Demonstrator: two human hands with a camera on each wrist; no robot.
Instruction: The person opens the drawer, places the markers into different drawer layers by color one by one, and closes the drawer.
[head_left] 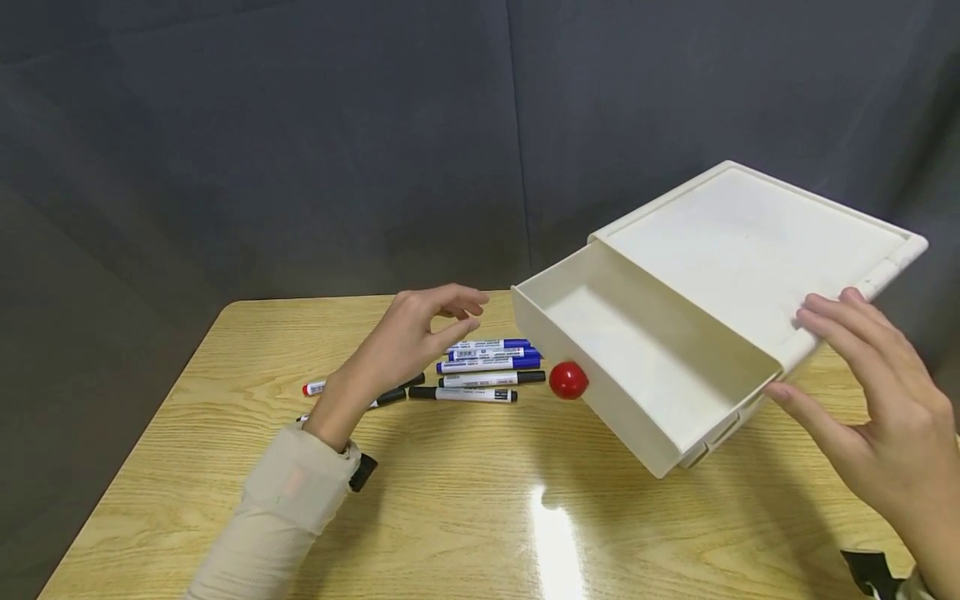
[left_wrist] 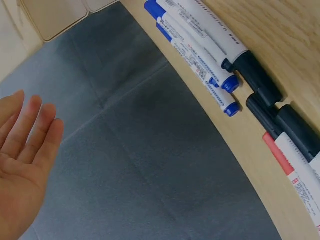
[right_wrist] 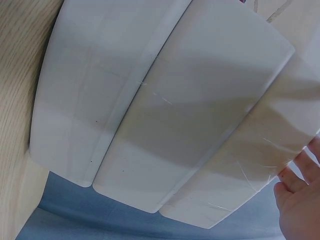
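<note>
A white drawer unit (head_left: 757, 242) stands on the right of the table, its top drawer (head_left: 630, 333) pulled out toward the left. The drawer's inside shows bare, and a round red knob (head_left: 568, 380) sits at its front. My right hand (head_left: 877, 417) rests on the unit's near top edge, fingers (head_left: 840, 315) fairly straight and thumb at the corner; in the right wrist view its fingertips lie along that edge. My left hand (head_left: 408, 337) is in the air left of the drawer, holding nothing, with thumb and fingers apart.
Several markers lie beyond and below the left hand: blue-capped markers (head_left: 487, 364), black-capped markers (head_left: 465, 394) and a red-capped marker (head_left: 313, 388). The wooden table (head_left: 450, 517) ends at a dark grey cloth (head_left: 337, 167) behind.
</note>
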